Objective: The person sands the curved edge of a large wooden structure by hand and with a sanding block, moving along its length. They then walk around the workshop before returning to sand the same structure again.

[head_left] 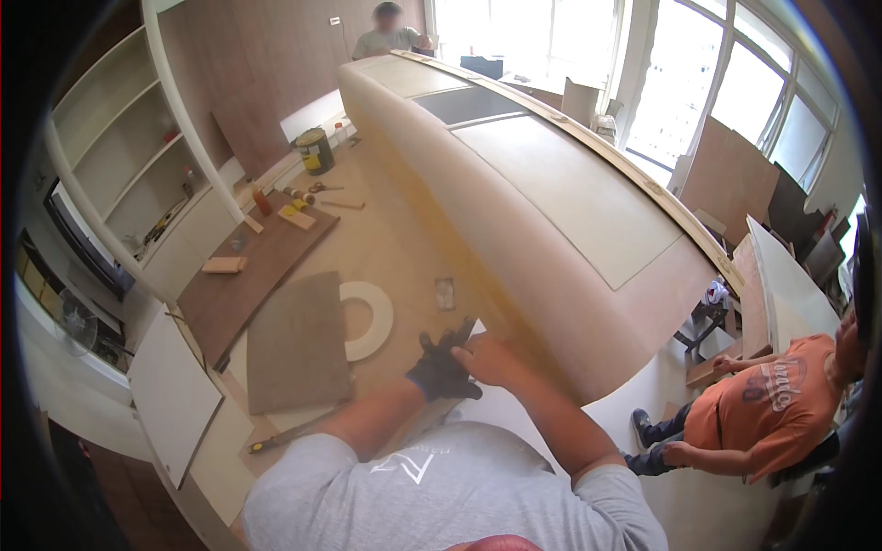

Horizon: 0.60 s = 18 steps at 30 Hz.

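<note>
My left hand (443, 370) wears a dark work glove with a blue cuff edge. Its fingers are spread apart, and it holds nothing that I can see. Bare and curled, my right hand (489, 356) presses against the glove's finger side and appears to pinch its fabric. Both hands meet in front of my chest, over the near end of the tan work table (404, 248). A small white corner of something (477, 327) shows just beyond them. To their right lies a long curved panel piece (514, 211) with pale inset panels.
A white ring (381, 321) and a brown board (299, 344) lie left of my hands. Farther off are scissors (323, 187) and a can (314, 151). A person in an orange shirt (772, 404) stands at right; another person (386, 37) is at the far end.
</note>
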{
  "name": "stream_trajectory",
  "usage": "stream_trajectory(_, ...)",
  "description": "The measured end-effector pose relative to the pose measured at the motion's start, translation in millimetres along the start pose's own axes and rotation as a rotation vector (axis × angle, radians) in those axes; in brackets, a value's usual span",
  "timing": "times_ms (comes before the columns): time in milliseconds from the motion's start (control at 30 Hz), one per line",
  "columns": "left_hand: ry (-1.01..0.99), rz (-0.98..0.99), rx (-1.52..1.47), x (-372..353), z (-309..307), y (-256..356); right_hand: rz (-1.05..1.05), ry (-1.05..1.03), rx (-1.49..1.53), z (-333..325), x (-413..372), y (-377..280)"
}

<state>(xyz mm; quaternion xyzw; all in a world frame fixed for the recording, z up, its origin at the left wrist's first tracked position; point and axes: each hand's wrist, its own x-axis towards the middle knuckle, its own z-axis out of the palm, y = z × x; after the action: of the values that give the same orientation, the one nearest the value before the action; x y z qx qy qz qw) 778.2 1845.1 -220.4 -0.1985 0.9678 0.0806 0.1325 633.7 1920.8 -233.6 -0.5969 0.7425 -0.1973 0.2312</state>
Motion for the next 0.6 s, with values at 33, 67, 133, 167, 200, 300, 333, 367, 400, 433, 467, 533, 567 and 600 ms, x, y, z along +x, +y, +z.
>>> stream_trajectory(33, 0.008, 0.004, -0.030, 3.9, 4.0, -1.4, -0.034, -0.002, -0.024, -6.3, -3.4, -5.6)
stream_trajectory(67, 0.011, 0.009, -0.061, 6.6, 10.0, -4.0, -0.066, -0.008, -0.045, -8.8, -6.1, -8.8)
stream_trajectory(133, -0.001, 0.022, -0.080, 11.9, 24.9, -9.3, -0.002, -0.132, 0.019, -7.1, -0.5, -2.4)
stream_trajectory(167, -0.004, 0.032, -0.063, 16.6, 31.4, -14.1, 0.026, -0.191, 0.047, -6.1, 4.1, 1.4)
stream_trajectory(200, -0.002, 0.042, -0.044, 20.2, 33.0, -17.6, -0.063, -0.050, 0.049, -2.4, 4.0, 6.3)
stream_trajectory(300, 0.058, 0.051, -0.257, 19.3, 21.3, -23.6, -0.174, 0.427, 0.075, 26.9, 1.7, 25.6)
stream_trajectory(333, 0.105, 0.015, -0.276, 19.5, 17.2, -23.4, -0.106, 0.619, 0.102, 47.5, 12.6, 34.4)
stream_trajectory(367, 0.148, -0.022, -0.295, 18.3, 12.6, -22.6, -0.034, 0.808, 0.131, 59.0, 18.0, 39.7)
stream_trajectory(400, 0.189, -0.061, -0.315, 15.3, 5.3, -20.8, 0.095, 0.676, 0.354, 55.6, 17.0, 41.5)
stream_trajectory(433, 0.089, -0.051, -0.409, 6.3, -20.0, -13.6, 0.221, 0.538, 0.574, 44.4, 15.6, 39.7)
stream_trajectory(467, 0.122, 0.018, -0.407, 9.5, -14.6, -14.2, 0.346, 0.393, 0.790, 35.4, 13.4, 36.0)
stream_trajectory(533, 0.189, 0.163, -0.402, 19.0, -2.4, -16.1, 0.319, 0.287, 1.048, 18.1, 3.8, 21.3)
stream_trajectory(567, 0.215, 0.194, -0.431, 23.1, -1.0, -16.2, 0.300, 0.233, 1.172, 11.0, 2.1, 18.3)
stream_trajectory(600, 0.241, 0.225, -0.460, 26.2, -1.5, -15.8, 0.281, 0.209, 1.203, 6.6, 2.2, 20.4)
